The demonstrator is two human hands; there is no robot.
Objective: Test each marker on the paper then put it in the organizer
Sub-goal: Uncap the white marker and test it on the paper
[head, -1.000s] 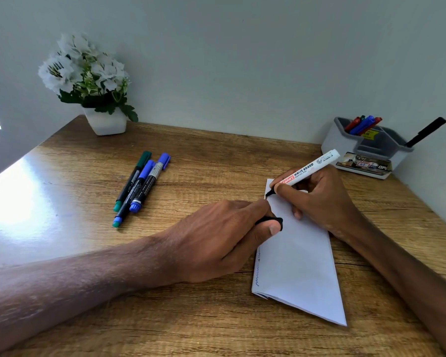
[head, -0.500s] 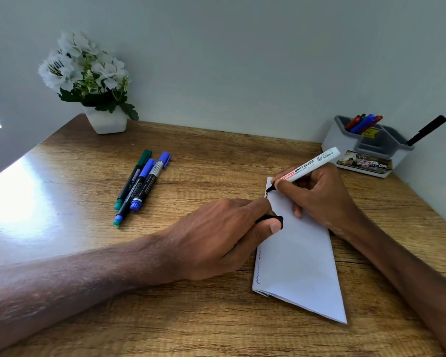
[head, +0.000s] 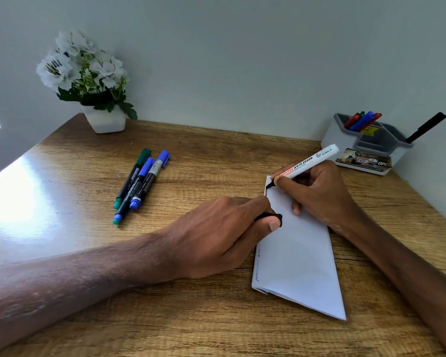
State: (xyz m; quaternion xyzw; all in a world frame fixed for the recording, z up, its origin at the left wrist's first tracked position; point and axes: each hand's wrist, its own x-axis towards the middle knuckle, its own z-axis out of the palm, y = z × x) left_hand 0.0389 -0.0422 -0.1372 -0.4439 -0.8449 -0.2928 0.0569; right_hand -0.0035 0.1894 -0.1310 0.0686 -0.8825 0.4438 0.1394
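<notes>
My right hand [head: 317,194] grips a white whiteboard marker [head: 308,162], its black tip touching the far left corner of the folded white paper [head: 301,258]. My left hand [head: 216,235] rests on the paper's left edge and holds the marker's black cap [head: 271,217] between thumb and fingers. Wavy ink lines run along the paper's left margin. Three capped markers [head: 139,184], one green and two blue, lie side by side on the desk to the left. The grey organizer [head: 345,140] stands at the far right with several markers inside.
A white pot of white flowers [head: 93,83] stands at the back left corner. A black pen [head: 426,127] sticks out of the organizer's right side. The wall runs close behind and to the right of the wooden desk [head: 62,228].
The marker tip has crept slightly farther up the paper's left edge. My left hand and the cap have stayed in place.
</notes>
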